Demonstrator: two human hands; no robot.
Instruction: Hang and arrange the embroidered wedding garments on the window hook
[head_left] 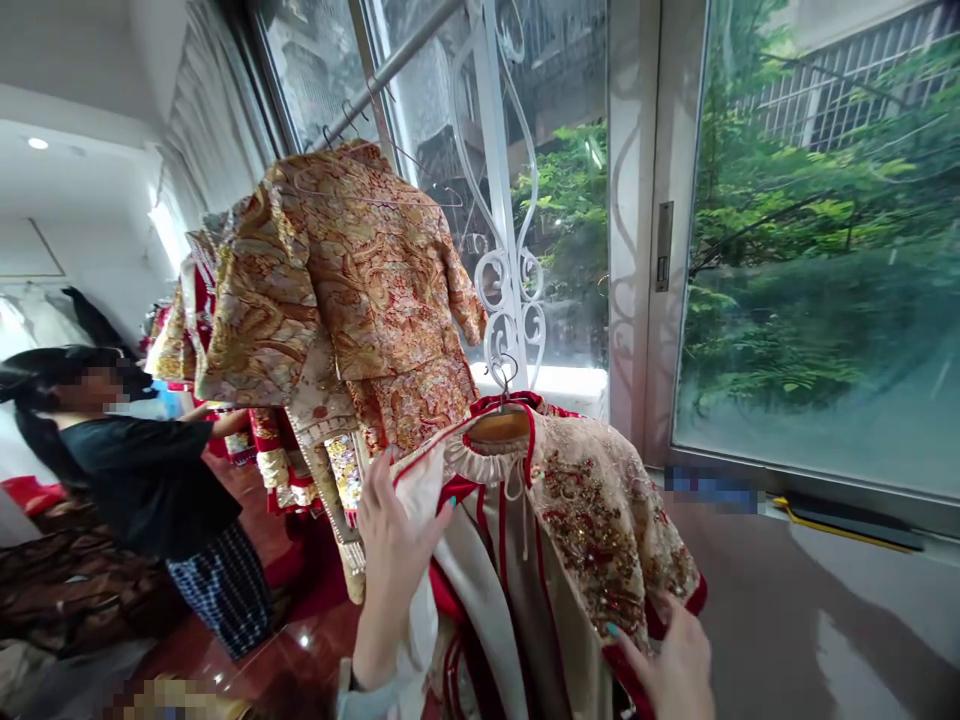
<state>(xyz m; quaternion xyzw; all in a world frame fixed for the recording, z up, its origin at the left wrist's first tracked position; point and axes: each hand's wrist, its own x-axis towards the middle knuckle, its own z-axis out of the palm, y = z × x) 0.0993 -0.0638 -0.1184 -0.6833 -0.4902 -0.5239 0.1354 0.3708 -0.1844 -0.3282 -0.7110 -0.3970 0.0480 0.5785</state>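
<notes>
A cream jacket with red trim and gold beadwork [600, 520] hangs on a wooden hanger [499, 427] in front of me. My left hand [390, 560] grips its left front edge, fingers wrapped around the white lining. My right hand [671, 665] pinches the red-edged hem at the lower right. Behind it, a gold and red embroidered jacket [352, 280] hangs from the metal rail [397, 65].
More red and gold garments hang along the rail to the left. A person in a dark top [150, 480] bends over them at the left. White ornate ironwork [510, 280] and large windows stand behind. The floor is glossy red wood; a grey ledge lies at right.
</notes>
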